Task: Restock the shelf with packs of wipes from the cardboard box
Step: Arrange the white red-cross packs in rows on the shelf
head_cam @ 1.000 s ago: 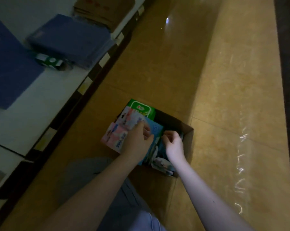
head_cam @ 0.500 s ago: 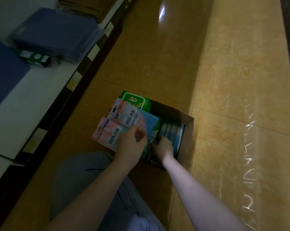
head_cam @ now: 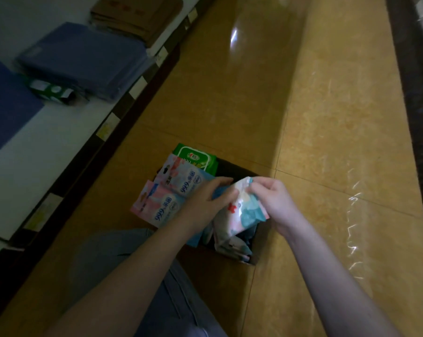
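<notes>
We crouch over the cardboard box (head_cam: 260, 242), which sits on the tan tiled floor (head_cam: 327, 117) just beside the low shelf (head_cam: 35, 154). Both our forearms reach forward and down from the bottom of the view and meet above the box, the two hands close together.

Our left hand (head_cam: 205, 203) lies palm down, fingers curled over a fan of packs: two pink packs (head_cam: 161, 210) printed "999", and a green pack (head_cam: 195, 158) sticking out behind them at the far end. The fan overhangs the box's left edge.

Our right hand (head_cam: 276, 203) is turned inward, wrist bent, with thumb and fingers pinching the top end of a white-and-teal pack (head_cam: 244, 210). That pack hangs tilted over the box opening, its lower end down among more packs inside. We cannot tell whether our left fingertips touch it.

On the shelf lie a blue stack (head_cam: 84, 59), a small green pack (head_cam: 51, 90) and flattened cardboard (head_cam: 135, 15). Our grey trouser knee (head_cam: 113, 259) shows under the left arm.
</notes>
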Motion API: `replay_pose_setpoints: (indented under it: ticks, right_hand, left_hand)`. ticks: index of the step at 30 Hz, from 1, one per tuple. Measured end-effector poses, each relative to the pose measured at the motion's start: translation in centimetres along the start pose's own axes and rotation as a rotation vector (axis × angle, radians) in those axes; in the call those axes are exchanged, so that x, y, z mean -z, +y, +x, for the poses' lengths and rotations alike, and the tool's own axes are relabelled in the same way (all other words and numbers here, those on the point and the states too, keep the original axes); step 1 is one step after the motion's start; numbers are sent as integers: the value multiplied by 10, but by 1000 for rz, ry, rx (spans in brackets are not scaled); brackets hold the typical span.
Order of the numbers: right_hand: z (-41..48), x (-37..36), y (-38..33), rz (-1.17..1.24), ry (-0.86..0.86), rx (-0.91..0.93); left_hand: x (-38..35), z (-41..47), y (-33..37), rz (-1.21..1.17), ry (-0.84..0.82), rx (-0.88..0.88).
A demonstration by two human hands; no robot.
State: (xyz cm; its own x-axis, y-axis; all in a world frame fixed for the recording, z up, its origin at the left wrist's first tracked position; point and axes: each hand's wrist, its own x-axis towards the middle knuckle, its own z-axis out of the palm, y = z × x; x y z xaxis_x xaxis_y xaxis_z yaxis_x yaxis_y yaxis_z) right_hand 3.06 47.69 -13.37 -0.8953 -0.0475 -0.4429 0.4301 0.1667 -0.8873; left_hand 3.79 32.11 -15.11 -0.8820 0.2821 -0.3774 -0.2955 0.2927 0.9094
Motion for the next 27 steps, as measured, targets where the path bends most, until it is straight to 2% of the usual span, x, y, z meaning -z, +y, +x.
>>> replay_pose_setpoints:
  ticks: [2,4,5,7,9,11,16,19,24,27]
  right_hand:
    - [3,2,-11,263,-115,1]
    - [15,-2,-2,461,-87,-68]
    - [26,-8,14,399,-8,-114]
    - [45,-23,52,10,115,-232]
    - [54,-44,84,-262,60,-330]
    - [57,-62,102,-300,-4,-324]
    - [60,-86,115,-542,28,-264]
    - [59,-85,113,-570,20,-248]
    - [51,-48,89,-402,133,-295]
    - [42,-16,74,-351,163,-238]
  left_hand:
    - [3,2,4,-41,5,9]
    - [10,2,11,-164,105,41]
    - [15,1,15,-213,176,52]
    - [28,0,19,-288,322,87]
    - [41,-2,17,-328,433,97]
    - [50,-2,13,-320,483,111]
    - [57,-9,1,-321,499,96]
    - [55,-12,-1,-317,504,101]
    - [61,-13,1,-403,522,130]
    - [64,-12,1,-498,541,157]
